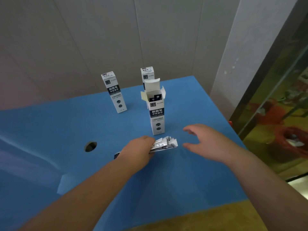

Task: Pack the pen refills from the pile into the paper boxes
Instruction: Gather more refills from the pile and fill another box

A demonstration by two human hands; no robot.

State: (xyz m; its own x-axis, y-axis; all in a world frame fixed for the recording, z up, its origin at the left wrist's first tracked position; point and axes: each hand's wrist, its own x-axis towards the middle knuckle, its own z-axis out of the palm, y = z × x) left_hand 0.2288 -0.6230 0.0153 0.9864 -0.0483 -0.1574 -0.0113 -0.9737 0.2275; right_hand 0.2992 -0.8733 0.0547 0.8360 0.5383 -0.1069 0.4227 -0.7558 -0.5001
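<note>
My left hand [140,151] grips a bundle of packaged pen refills [165,144] just above the blue table [191,180], their white ends fanning out to the right. My right hand [205,140] hovers to the right of the bundle, fingers spread and holding nothing. Right behind the bundle stands a white paper box [156,114] with its top flap open and dark refill ends showing inside. Two more boxes stand upright and closed: one at the back left [114,92], one partly hidden behind the open box [147,74].
A round hole [90,146] lies in the table surface left of my left hand. A pale wall stands close behind the table. The table's right edge drops to a yellowish floor with an orange object [291,139].
</note>
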